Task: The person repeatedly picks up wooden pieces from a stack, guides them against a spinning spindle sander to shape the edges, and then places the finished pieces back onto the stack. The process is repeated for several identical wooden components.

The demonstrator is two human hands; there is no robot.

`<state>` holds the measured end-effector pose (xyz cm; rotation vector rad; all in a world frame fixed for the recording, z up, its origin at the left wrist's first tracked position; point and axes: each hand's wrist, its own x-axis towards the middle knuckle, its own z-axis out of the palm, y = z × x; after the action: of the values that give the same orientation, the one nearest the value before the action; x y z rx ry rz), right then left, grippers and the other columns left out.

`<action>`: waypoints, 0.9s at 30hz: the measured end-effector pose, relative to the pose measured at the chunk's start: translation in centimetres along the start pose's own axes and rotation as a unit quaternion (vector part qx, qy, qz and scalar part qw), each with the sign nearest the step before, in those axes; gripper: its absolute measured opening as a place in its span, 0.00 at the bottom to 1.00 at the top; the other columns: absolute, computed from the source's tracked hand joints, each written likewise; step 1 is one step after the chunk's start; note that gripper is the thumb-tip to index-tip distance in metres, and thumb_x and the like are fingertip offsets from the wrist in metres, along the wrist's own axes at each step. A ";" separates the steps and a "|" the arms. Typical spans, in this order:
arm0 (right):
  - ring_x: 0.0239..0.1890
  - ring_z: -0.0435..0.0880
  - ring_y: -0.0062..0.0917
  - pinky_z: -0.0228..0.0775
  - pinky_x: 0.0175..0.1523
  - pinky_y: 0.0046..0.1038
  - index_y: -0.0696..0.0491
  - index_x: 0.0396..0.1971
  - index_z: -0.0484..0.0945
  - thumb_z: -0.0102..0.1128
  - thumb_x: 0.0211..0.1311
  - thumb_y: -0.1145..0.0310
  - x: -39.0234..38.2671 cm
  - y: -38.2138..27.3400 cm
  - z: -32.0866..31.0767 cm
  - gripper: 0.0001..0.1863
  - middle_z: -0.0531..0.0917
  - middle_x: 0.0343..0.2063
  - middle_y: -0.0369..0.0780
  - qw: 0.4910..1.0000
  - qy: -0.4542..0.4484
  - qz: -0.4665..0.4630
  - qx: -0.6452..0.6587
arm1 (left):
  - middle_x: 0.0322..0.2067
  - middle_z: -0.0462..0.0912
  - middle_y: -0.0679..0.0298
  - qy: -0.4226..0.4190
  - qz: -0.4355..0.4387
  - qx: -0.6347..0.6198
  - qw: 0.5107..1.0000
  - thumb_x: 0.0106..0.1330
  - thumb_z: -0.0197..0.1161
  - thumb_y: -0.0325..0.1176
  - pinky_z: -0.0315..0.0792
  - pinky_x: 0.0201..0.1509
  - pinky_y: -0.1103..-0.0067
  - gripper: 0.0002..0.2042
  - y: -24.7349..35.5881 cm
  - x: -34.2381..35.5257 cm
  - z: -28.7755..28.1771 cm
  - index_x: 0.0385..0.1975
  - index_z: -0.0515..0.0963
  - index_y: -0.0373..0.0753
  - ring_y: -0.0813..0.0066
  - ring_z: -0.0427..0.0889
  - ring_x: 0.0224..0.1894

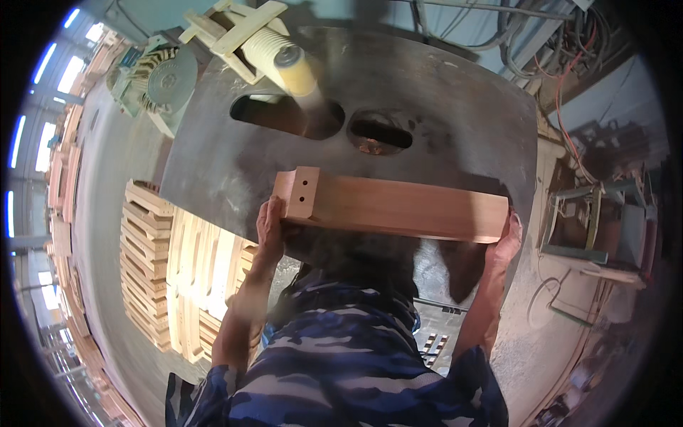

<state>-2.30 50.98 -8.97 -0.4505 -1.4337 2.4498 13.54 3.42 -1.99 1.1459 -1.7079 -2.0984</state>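
A long reddish-brown wooden piece spans the space between my hands, over the near part of a dark metal machine table. Its left end carries a thicker block with two dark round holes. My left hand grips that block end from the side. At the opposite end, my right hand is closed around the edge, its fingers partly hidden behind the wood. Beyond the piece, two oval openings show in the tabletop. An upright cylinder with a yellow band stands over the larger, left opening.
Stacked pale wooden parts stand at the left, beside the table. A green machine with a round disc is at the far left. Cables and hoses hang at the far right, above a metal-framed stand. Pallets of wood line the left.
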 end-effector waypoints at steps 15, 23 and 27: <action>0.53 0.77 0.32 0.67 0.59 0.34 0.61 0.51 0.73 0.53 0.64 0.64 -1.9 -2.3 2.1 0.20 0.78 0.51 0.44 0.994 -0.033 0.045 -0.093 | 0.30 0.76 0.62 0.044 0.059 0.023 0.997 0.70 0.47 0.52 0.71 0.20 0.80 0.22 -1.1 0.2 -0.3 0.41 0.72 0.35 0.74 0.77 0.22; 0.45 0.81 0.27 0.72 0.52 0.30 0.57 0.44 0.76 0.59 0.63 0.65 -1.1 -1.0 0.9 0.14 0.82 0.42 0.40 0.998 -0.020 0.030 -0.044 | 0.33 0.78 0.60 0.030 0.022 0.006 0.999 0.67 0.53 0.54 0.74 0.24 0.79 0.25 -1.6 1.0 -1.2 0.46 0.71 0.34 0.74 0.78 0.26; 0.45 0.80 0.26 0.72 0.53 0.30 0.57 0.45 0.76 0.58 0.64 0.65 -0.1 -0.9 0.1 0.14 0.81 0.42 0.39 0.993 -0.097 0.019 -0.068 | 0.38 0.77 0.62 -0.025 0.004 -0.101 0.995 0.64 0.56 0.56 0.76 0.33 0.78 0.27 -1.4 0.5 -1.5 0.49 0.71 0.38 0.72 0.78 0.33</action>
<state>-2.14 51.33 -8.12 -0.2754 -1.6930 2.4930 14.58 2.43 -3.51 1.0345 -1.4762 -2.2502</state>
